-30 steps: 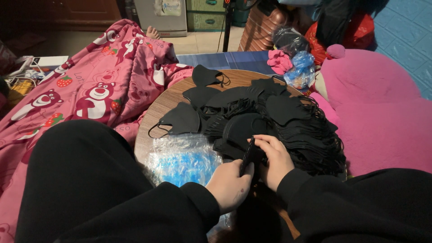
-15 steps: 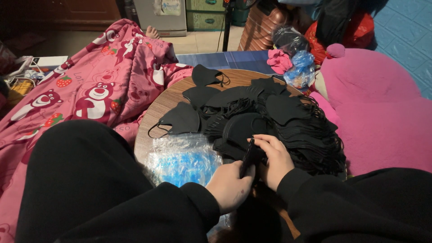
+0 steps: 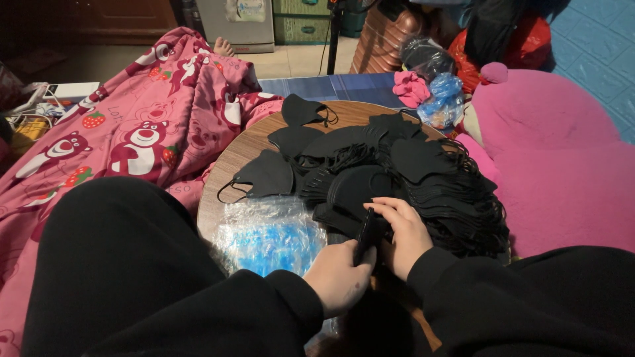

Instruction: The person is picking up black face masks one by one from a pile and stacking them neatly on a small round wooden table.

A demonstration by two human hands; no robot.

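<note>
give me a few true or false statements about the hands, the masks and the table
1. Both hands, left hand and right hand, hold a folded black mask. True.
2. The masks are white. False: they are black.
3. The round table has a wooden top. True.
4. A clear plastic bag lies right of the mask pile. False: it lies left, near the left hand.
5. A pink blanket lies left of the table. True.

Dim indoor light, brighter toward the top of the view; foreground falls into dark shadow, with slight softness throughout.
</note>
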